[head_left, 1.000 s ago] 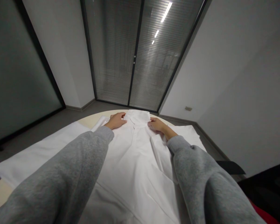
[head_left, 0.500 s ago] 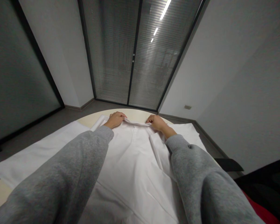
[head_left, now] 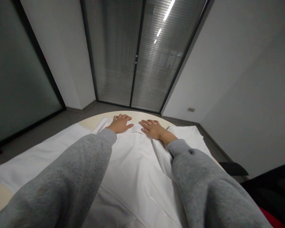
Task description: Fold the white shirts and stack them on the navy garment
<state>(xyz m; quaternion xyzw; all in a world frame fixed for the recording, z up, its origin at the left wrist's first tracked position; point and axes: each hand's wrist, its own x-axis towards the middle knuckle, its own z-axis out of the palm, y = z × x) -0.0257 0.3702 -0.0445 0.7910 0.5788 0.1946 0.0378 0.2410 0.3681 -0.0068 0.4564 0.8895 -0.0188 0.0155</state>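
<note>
A white garment point(head_left: 133, 171), which looks like a lab coat, lies spread over the table with some creases down its middle. Its collar point(head_left: 136, 128) is at the far end, near the table's rounded edge. My left hand point(head_left: 120, 123) rests flat on the left part of the collar, fingers stretched out. On the collar's other side my right hand point(head_left: 152, 128) lies palm down, its fingers spread. A small stretch of collar shows between the two hands; the parts below them are hidden.
The pale round table point(head_left: 95, 120) shows at its far rim and lower left. One sleeve point(head_left: 45, 147) reaches out left over the table. A dark chair armrest point(head_left: 234, 168) stands at the right. Beyond are glass panels with blinds point(head_left: 116, 63) and a wall socket point(head_left: 191, 109).
Both hands pinched the collar's edge before; now they have let go and lie flat on it. The right hand has moved a little to the left, and the collar lies lower.
</note>
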